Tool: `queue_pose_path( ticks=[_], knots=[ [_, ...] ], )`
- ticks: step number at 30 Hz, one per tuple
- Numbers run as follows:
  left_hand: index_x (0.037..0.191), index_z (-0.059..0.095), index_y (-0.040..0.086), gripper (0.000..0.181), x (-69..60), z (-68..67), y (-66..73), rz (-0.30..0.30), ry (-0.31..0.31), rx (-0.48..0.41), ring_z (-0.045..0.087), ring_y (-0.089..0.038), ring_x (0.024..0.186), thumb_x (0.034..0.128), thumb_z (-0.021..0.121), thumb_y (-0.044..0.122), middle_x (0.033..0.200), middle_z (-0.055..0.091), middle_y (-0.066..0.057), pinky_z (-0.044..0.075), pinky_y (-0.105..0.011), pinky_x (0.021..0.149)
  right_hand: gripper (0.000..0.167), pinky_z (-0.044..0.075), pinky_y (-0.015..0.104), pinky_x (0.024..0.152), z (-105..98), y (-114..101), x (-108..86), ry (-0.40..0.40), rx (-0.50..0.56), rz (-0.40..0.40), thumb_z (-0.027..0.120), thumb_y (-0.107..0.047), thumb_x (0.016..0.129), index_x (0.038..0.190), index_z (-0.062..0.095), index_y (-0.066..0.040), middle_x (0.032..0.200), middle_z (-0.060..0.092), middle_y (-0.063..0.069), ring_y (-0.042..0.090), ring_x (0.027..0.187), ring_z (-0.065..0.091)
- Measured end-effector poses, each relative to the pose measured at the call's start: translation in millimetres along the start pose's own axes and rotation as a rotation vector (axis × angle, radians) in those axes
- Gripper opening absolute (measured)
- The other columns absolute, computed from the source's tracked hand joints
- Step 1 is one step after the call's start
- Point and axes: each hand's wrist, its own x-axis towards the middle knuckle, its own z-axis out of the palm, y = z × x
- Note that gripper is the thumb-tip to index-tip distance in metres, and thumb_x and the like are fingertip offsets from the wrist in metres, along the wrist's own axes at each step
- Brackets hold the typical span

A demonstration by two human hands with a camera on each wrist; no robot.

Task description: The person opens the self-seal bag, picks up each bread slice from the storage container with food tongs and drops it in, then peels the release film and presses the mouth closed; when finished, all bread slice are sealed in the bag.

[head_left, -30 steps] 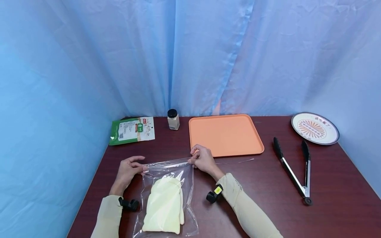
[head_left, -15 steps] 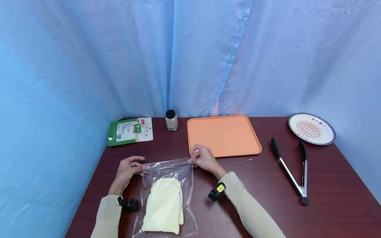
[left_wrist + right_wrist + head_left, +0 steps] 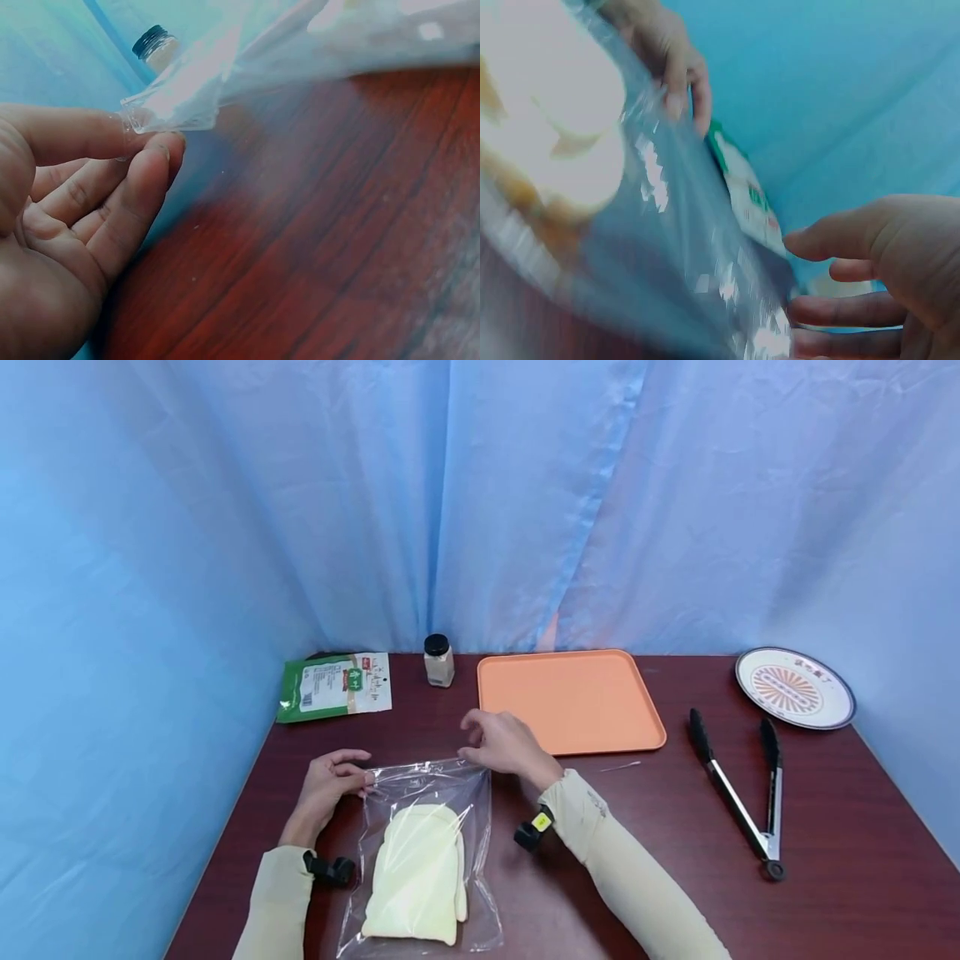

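A clear plastic bag (image 3: 427, 782) lies on the table with pale bread slices (image 3: 415, 877) inside, one slice partly behind another. My left hand (image 3: 322, 793) pinches the bag's upper left corner between thumb and fingers, as the left wrist view also shows. At the upper right corner is my right hand (image 3: 506, 745), its thumb and fingers apart. In the right wrist view, my right fingers (image 3: 847, 309) are beside the bag's edge with nothing gripped between thumb and fingertips. Whether they touch the film there is unclear.
Behind the bag are a green and white packet (image 3: 335, 687), a black-lidded jar (image 3: 439, 667) and an orange tray (image 3: 573, 697). Tongs (image 3: 738, 802) lie spread at right, near a patterned plate (image 3: 795, 687). A thin white stick (image 3: 621, 767) lies below the tray. Blue curtains enclose the table.
My right hand has let go of the bag's upper right corner and shifted slightly up and left, its fingers spreading. My left hand still pinches its corner.
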Motion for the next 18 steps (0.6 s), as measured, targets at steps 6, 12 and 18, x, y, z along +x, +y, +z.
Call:
queue_pose_path(
  ticks=[6, 12, 18],
  knots=[
    [0.128, 0.056, -0.014, 0.043, 2.5, 2.3, -2.2, 0.007, 0.029, -0.015, 0.07, -0.008, 0.061, 0.0877, 0.069, -0.006, 0.07, 0.074, 0.007, 0.06, -0.024, 0.061, 0.036, 0.056, 0.036, 0.089, 15, -36, 31.0, -0.189, 0.026, -0.139, 0.071, -0.025, 0.092, 0.125, 0.064, -0.01, 0.112, 0.074, 0.006, 0.019, 0.103, 0.07],
    [0.126, 0.055, -0.015, 0.042, 5.2, 1.4, -5.2, 0.02, 0.041, -0.048, 0.069, -0.006, 0.059, 0.087, 0.068, -0.008, 0.069, 0.073, 0.009, 0.059, -0.023, 0.06, 0.028, 0.055, 0.023, 0.089, 40, -58, 55.0, -0.337, 0.121, -0.149, 0.066, -0.018, 0.096, 0.123, 0.066, -0.01, 0.114, 0.074, 0.005, 0.013, 0.104, 0.07],
    [0.128, 0.055, -0.012, 0.041, 4.9, -0.7, -0.6, 0.017, 0.037, -0.033, 0.069, -0.007, 0.061, 0.089, 0.068, -0.005, 0.07, 0.073, 0.01, 0.06, -0.023, 0.063, 0.025, 0.054, 0.018, 0.078, 52, -68, 65.1, -0.353, 0.2, -0.129, 0.069, -0.013, 0.094, 0.118, 0.069, -0.009, 0.111, 0.075, 0.006, 0.012, 0.096, 0.071]
  ],
)
